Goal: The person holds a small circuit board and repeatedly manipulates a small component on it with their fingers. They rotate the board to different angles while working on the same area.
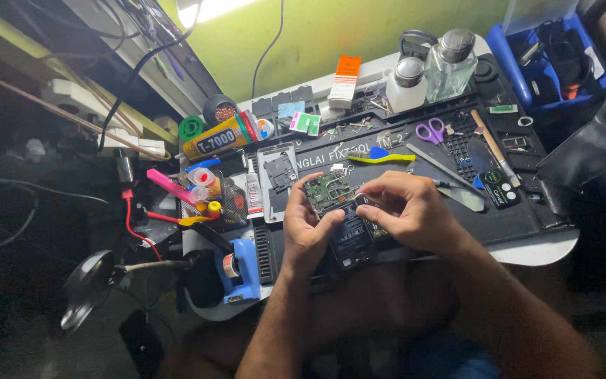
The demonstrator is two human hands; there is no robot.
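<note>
Smartphone (345, 228), opened with its back cover off, sits low in the middle of the view above the black repair mat (527, 210), showing a green circuit board at the top and a dark battery below. Left hand (306, 228) wraps the phone's left edge, thumb laid across the battery. Right hand (405, 210) curls over the phone's upper right, fingertips pinched narrow on what looks like a small metal part or tool tip, too small to tell. Just beyond the hands lie one yellow-and-blue pry tool (380, 156), one pair of purple-handled scissors (431, 131) and one grey phone frame (278, 179). Farther back on the worktop (541, 249) stand two clear dispenser bottles (450, 64) and one yellow glue tube (222, 135). One blue tape holder (241, 270) sits at the left near edge.
</note>
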